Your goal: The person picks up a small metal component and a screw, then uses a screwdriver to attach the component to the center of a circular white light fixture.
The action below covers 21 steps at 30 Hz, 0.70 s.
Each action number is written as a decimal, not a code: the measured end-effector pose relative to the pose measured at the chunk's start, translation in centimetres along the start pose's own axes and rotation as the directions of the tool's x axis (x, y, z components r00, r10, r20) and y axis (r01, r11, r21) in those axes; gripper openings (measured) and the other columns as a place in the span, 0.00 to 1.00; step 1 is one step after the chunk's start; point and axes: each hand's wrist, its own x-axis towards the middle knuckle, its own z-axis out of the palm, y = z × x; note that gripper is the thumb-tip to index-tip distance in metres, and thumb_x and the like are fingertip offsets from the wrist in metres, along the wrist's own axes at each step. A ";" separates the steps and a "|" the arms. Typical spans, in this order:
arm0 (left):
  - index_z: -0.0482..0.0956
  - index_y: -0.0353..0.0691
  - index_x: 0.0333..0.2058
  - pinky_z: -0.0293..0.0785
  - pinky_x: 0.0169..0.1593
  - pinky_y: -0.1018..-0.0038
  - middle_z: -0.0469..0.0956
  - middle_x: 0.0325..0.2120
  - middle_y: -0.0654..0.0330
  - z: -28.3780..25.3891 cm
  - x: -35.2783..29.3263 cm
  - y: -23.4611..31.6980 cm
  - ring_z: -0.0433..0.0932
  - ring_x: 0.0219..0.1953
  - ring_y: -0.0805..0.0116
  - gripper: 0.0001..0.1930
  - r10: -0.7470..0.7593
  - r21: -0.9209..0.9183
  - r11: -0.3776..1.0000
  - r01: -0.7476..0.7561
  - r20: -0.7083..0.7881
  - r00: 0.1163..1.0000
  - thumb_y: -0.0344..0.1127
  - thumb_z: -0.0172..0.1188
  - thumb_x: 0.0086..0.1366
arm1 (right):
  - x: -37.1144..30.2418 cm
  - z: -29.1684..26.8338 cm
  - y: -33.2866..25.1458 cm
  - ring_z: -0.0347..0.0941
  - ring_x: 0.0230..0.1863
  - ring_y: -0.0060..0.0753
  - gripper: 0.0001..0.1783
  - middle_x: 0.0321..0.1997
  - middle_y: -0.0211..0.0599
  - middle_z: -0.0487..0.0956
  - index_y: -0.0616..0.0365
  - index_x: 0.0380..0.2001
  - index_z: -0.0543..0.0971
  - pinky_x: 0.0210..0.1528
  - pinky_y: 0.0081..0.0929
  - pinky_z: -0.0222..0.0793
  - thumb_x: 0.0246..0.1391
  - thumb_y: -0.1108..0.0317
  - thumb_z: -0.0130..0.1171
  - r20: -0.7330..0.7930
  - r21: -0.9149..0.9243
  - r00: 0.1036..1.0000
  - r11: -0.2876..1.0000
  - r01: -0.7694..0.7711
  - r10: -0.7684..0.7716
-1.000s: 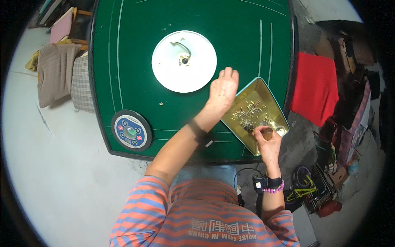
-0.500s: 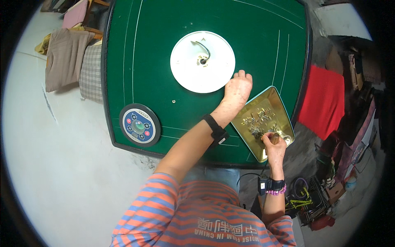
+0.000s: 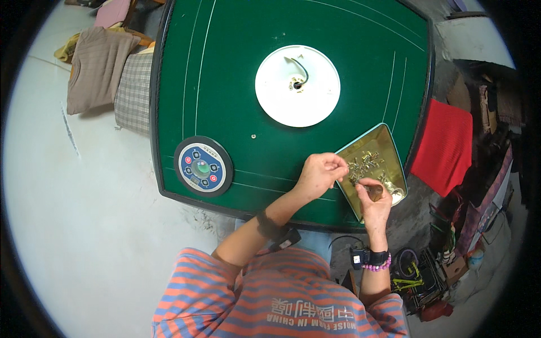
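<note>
My left hand (image 3: 321,176) is pinched at the left rim of a gold-coloured tin tray (image 3: 369,143); whatever its fingertips hold is too small to make out. Inside the tray lies a pile of small screws (image 3: 366,162). Over its lower part, my right hand (image 3: 374,205) is closed around a brown-handled tool (image 3: 376,193), mostly covered by the fingers. Farther off, a round white lamp base (image 3: 282,101) rests on the green table, with a dark wire (image 3: 306,71) curving from its central hole.
On the green table (image 3: 225,67) sits a round control panel (image 3: 203,167) with buttons, near the left front corner. A small ring-shaped piece (image 3: 253,136) lies left of the lamp base. Red cloth (image 3: 442,147) hangs past the right edge; folded clothing (image 3: 101,70) is at the left.
My left hand has come back from beside the lamp base to the tray's left rim, its fingers now pinched. My right hand stays over the tray. The whole view has shifted slightly.
</note>
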 end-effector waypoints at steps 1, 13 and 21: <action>0.80 0.34 0.35 0.69 0.24 0.85 0.79 0.25 0.64 -0.4 -0.9 0.0 0.75 0.25 0.81 0.05 -0.021 -0.081 0.996 0.022 0.012 1.000 0.29 0.63 0.63 | -0.4 0.9 -0.6 0.69 0.31 0.11 0.06 0.33 0.23 0.79 0.62 0.35 0.82 0.34 0.13 0.65 0.52 0.79 0.65 0.041 0.010 0.999 1.000 0.014 -0.014; 0.82 0.30 0.36 0.69 0.23 0.84 0.81 0.26 0.59 -5.1 -5.9 0.9 0.74 0.22 0.80 0.06 -0.042 -0.248 0.969 0.023 -0.073 0.996 0.27 0.61 0.64 | -2.0 7.3 -3.4 0.73 0.36 0.20 0.03 0.35 0.32 0.80 0.64 0.30 0.82 0.40 0.20 0.69 0.51 0.78 0.65 0.221 -0.038 0.967 0.990 0.137 -0.126; 0.82 0.31 0.37 0.65 0.22 0.85 0.81 0.23 0.61 -6.5 -7.3 1.7 0.69 0.19 0.83 0.06 0.005 -0.104 0.994 -0.027 -0.207 0.978 0.27 0.59 0.65 | -2.0 10.7 -4.1 0.74 0.33 0.22 0.03 0.30 0.33 0.79 0.65 0.28 0.79 0.39 0.22 0.69 0.51 0.79 0.63 0.215 -0.172 0.950 0.949 0.265 -0.227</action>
